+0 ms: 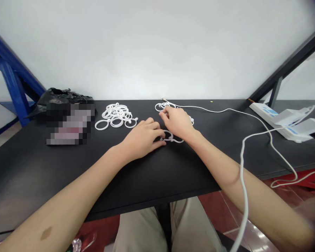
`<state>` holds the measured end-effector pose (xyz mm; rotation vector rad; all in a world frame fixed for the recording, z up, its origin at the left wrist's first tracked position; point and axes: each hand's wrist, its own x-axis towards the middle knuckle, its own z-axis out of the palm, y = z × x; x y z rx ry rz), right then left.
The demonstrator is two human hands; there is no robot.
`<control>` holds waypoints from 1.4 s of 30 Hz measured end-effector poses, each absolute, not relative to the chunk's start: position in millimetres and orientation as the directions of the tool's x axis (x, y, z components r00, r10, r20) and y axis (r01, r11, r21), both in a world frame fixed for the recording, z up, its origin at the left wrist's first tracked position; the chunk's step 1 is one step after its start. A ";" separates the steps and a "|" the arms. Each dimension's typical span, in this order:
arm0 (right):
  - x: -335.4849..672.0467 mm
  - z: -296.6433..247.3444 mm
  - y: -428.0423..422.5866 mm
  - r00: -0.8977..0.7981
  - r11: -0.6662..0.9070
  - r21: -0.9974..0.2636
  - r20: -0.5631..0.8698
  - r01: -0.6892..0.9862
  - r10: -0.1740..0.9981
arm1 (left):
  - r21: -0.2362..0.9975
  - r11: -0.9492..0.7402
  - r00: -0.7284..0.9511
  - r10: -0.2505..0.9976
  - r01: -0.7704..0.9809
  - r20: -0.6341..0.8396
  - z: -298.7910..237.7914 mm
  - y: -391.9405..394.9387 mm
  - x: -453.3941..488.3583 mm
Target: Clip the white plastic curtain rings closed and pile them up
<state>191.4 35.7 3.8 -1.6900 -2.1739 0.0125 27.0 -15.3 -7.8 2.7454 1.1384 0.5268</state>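
My left hand (144, 138) lies on the black table (42, 168), fingers curled, its fingertips pressing on a white plastic ring (170, 137) between the two hands. My right hand (177, 120) is just right of it, fingers bent down and pinching at white rings (164, 106) by a thin white string. A loose pile of several white rings (117, 116) lies to the left of my left hand. More rings are hidden under my right hand.
A white cable (243, 154) runs from the rings across the table and over my right forearm. A white power strip with plugs (286, 120) sits at the right. A black bag (60, 96) and a blurred packet (69, 124) lie at the left.
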 end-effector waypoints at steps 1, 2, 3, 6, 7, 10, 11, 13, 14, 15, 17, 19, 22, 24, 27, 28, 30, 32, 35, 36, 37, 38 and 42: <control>191.3 3.1 36.7 -0.197 0.284 -0.256 0.318 0.924 0.927 | 0.233 -0.685 0.620 0.726 0.690 0.299 -8.1 -11.3 22.2; 191.2 2.6 37.6 -0.199 0.300 -0.275 0.341 0.914 0.919 | 0.232 -0.660 0.579 0.744 0.714 0.335 -8.3 -7.5 17.3; 190.9 2.3 38.3 -0.207 0.323 -0.296 0.361 0.899 0.909 | 0.239 -0.634 0.533 0.759 0.736 0.375 -8.2 -4.2 12.9; 189.0 1.9 38.1 -0.279 0.427 -0.366 0.392 0.827 0.877 | 0.302 -0.551 0.390 0.801 0.778 0.454 -7.5 1.7 4.2; 187.9 1.7 37.2 -0.309 0.463 -0.393 0.395 0.795 0.865 | 0.330 -0.524 0.352 0.816 0.785 0.458 -7.1 2.3 3.1; 183.8 -0.5 32.7 -0.370 0.533 -0.492 0.395 0.688 0.841 | 0.420 -0.463 0.285 0.862 0.781 0.420 -5.9 1.4 3.0; 182.2 -1.6 31.0 -0.378 0.543 -0.527 0.394 0.654 0.838 | 0.449 -0.449 0.273 0.874 0.773 0.403 -5.5 0.9 3.3; 179.2 -3.6 28.3 -0.377 0.542 -0.590 0.390 0.598 0.840 | 0.506 -0.426 0.254 0.892 0.750 0.374 -5.1 0.4 3.3; 178.0 -4.3 27.5 -0.371 0.536 -0.616 0.386 0.577 0.844 | 0.533 -0.418 0.246 0.898 0.735 0.365 -5.0 0.5 3.0; 176.9 -4.8 27.0 -0.365 0.525 -0.638 0.379 0.563 0.851 | 0.558 -0.412 0.239 0.903 0.720 0.358 -5.0 0.8 2.5; 175.9 -4.9 27.4 -0.347 0.496 -0.670 0.357 0.552 0.868 | 0.587 -0.403 0.225 0.908 0.702 0.355 -5.2 1.8 1.4; 176.2 -4.7 29.5 -0.311 0.461 -0.685 0.342 0.564 0.887 | 0.581 -0.399 0.216 0.908 0.709 0.360 -5.1 2.7 0.6; 178.9 -5.1 34.1 -0.224 0.417 -0.666 0.360 0.619 0.906 | 0.541 -0.382 0.205 0.910 0.750 0.360 -4.5 3.4 -0.1; 181.3 -5.1 36.2 -0.180 0.388 -0.613 0.374 0.688 0.910 | 0.531 -0.368 0.190 0.913 0.763 0.361 -4.2 3.7 -0.8; 183.4 -2.9 35.1 -0.144 0.340 -0.512 0.385 0.789 0.912 | 0.533 -0.359 0.154 0.908 0.766 0.390 -4.1 4.0 -2.6; 183.3 -1.6 33.6 -0.150 0.351 -0.500 0.398 0.792 0.905 | 0.527 -0.355 0.142 0.905 0.772 0.401 -4.1 4.0 -3.2; 181.9 0.5 29.7 -0.219 0.438 -0.517 0.430 0.736 0.876 | 0.499 -0.342 0.127 0.901 0.796 0.415 -3.6 3.6 -3.9; 179.3 0.9 25.8 -0.352 0.566 -0.533 0.455 0.628 0.818 | 0.460 -0.340 0.138 0.898 0.820 0.419 -2.8 2.7 -4.0; 175.3 -1.1 22.9 -0.497 0.696 -0.511 0.487 0.505 0.718 | 0.421 -0.364 0.180 0.892 0.831 0.414 -1.8 1.2 -3.1; 174.4 -1.9 22.8 -0.504 0.716 -0.504 0.509 0.483 0.698 | 0.423 -0.371 0.191 0.892 0.827 0.410 -1.8 0.7 -2.6; 173.8 -2.4 23.3 -0.489 0.723 -0.505 0.533 0.471 0.690 | 0.430 -0.376 0.196 0.893 0.821 0.405 -1.9 0.2 -2.0; 173.5 -2.7 24.0 -0.459 0.718 -0.517 0.552 0.467 0.696 | 0.440 -0.379 0.200 0.894 0.814 0.401 -2.0 -0.4 -1.4; 173.8 -2.1 27.0 -0.315 0.610 -0.620 0.526 0.494 0.790 | 0.460 -0.392 0.206 0.892 0.797 0.403 -1.8 -1.8 0.2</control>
